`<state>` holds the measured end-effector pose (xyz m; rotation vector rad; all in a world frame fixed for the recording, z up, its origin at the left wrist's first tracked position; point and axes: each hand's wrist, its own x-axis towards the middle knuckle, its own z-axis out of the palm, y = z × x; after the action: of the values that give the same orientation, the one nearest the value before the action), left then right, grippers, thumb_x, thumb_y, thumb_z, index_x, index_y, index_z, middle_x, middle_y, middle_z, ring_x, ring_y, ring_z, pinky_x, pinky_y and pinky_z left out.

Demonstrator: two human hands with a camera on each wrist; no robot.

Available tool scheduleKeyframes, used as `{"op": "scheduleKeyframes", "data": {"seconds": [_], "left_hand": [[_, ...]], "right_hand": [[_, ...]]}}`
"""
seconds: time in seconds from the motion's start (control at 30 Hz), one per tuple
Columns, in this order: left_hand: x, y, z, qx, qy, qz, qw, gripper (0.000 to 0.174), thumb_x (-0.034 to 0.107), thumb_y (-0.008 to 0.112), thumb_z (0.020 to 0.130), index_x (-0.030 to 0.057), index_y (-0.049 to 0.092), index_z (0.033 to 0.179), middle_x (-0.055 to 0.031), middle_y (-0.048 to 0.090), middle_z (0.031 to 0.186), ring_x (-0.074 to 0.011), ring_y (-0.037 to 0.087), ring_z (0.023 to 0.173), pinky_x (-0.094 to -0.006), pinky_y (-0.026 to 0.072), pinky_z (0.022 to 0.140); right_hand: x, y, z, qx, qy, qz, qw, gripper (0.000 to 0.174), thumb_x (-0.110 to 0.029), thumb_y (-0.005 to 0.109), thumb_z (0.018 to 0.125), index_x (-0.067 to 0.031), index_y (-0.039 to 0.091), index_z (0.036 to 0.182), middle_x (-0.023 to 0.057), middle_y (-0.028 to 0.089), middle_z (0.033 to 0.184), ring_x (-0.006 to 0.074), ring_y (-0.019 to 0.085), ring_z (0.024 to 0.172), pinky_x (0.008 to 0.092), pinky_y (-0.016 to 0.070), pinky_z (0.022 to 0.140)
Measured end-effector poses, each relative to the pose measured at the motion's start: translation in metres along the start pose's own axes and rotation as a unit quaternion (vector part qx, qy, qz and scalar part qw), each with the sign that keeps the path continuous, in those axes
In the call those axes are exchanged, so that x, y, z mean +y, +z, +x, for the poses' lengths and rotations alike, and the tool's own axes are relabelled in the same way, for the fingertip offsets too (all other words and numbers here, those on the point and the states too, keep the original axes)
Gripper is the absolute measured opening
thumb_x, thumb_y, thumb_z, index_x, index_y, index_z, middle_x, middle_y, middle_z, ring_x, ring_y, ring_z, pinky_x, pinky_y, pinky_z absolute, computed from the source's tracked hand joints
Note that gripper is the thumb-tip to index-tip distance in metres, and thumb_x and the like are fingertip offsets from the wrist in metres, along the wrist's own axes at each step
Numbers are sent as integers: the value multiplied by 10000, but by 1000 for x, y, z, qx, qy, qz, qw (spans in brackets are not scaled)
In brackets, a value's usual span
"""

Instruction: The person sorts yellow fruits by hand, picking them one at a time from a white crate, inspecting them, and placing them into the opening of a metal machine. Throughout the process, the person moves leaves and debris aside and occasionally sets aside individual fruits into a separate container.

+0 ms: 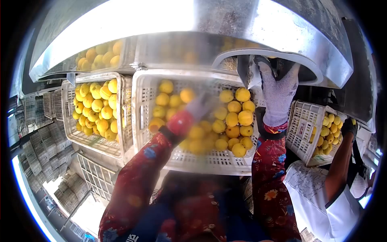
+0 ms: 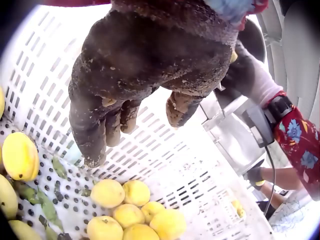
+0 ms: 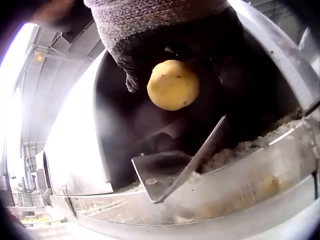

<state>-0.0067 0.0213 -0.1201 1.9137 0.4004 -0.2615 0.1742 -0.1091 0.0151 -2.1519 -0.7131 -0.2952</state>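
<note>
My gloved left hand [image 1: 200, 108] is blurred over a white plastic crate [image 1: 193, 167] of yellow peaches [image 1: 238, 150]. In the left wrist view, its dirty dark palm [image 2: 155, 55] hangs above the crate floor, fingers pointing down and loosely bent, nothing between them. My right hand [image 1: 279, 94], in a grey knit glove, reaches into the opening of a shiny metal machine. There it holds a yellow peach [image 3: 172, 85] between thumb and fingers; the dark coating hides most of that grip. Below that peach stands an angled metal plate [image 3: 185, 170] at the opening's lip.
Another crate [image 1: 66, 121] full of peaches stands to the left. At the right, a second person [image 1: 322, 193] reaches toward a tilted crate [image 1: 296, 133] of peaches. Stacked crates [image 1: 44, 149] stand farther left. Leaves [image 2: 47, 205] lie among the peaches.
</note>
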Motion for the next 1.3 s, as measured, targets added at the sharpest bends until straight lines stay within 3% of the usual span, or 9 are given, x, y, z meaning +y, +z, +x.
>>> {"op": "scheduleKeyframes", "data": {"seconds": [0.1,0.23,0.47,0.6,0.8,0.9,0.97,1.07,1.3], "left_hand": [[-29,33,43,-5,-112,18,994,500,388,633,920,72,551,1298,-203,621,1243,-377,594,1159,-433,450,1022],[-137,137,122,19,54,279,959,554,419,682,872,148,540,1334,-218,584,1300,-392,570,1192,-451,441,1037],[-66,101,105,52,-19,144,988,682,403,747,827,148,479,1400,-194,600,1241,-341,585,1168,-435,488,991],[-120,70,58,30,38,-83,995,694,348,728,865,90,420,1432,-134,609,1193,-245,595,1138,-390,540,920],[28,41,-35,120,-42,-608,784,472,196,719,865,59,561,1287,-209,581,1219,-362,638,1030,-379,568,839],[26,52,-42,191,54,-441,875,374,220,732,865,36,624,1172,-220,592,1190,-369,630,1031,-376,560,846],[26,50,-46,198,97,-361,906,357,219,753,849,25,638,1126,-224,593,1191,-355,624,1043,-367,546,868],[50,42,-52,225,45,-490,841,445,103,733,839,33,563,1245,-172,596,1200,-292,620,1065,-339,529,891],[86,9,-56,183,73,-489,850,697,51,651,792,22,384,1436,-84,532,1294,-179,539,1165,-315,479,968]], "right_hand": [[13,-12,-46,77,-24,100,992,458,-75,687,886,33,489,1285,210,678,1107,259,700,957,322,549,807],[104,15,-112,-208,160,-213,941,577,-285,664,888,57,455,1303,240,651,1164,342,666,1050,446,507,926],[230,129,-146,-342,289,-236,863,809,-415,803,662,25,499,1269,229,632,1178,384,612,1102,441,492,945],[185,84,-140,-289,299,23,909,722,-200,825,693,-15,504,1313,151,632,1201,280,617,1086,366,516,918],[69,4,-167,-131,403,555,716,893,79,712,773,-10,257,1536,126,398,1500,221,417,1359,355,433,1069],[33,-29,-149,-248,232,447,828,1019,107,702,760,-39,110,1576,120,259,1581,199,359,1398,346,415,1086],[15,-47,-138,-249,275,486,791,988,136,707,726,-39,179,1542,136,308,1538,234,408,1356,375,432,1078],[8,-58,-133,-222,306,517,768,869,114,765,677,-37,331,1414,148,425,1411,269,476,1278,392,470,1039],[-19,-42,-120,-80,139,268,950,898,-23,892,633,-17,354,1352,159,500,1324,232,585,1126,334,538,895]]}}
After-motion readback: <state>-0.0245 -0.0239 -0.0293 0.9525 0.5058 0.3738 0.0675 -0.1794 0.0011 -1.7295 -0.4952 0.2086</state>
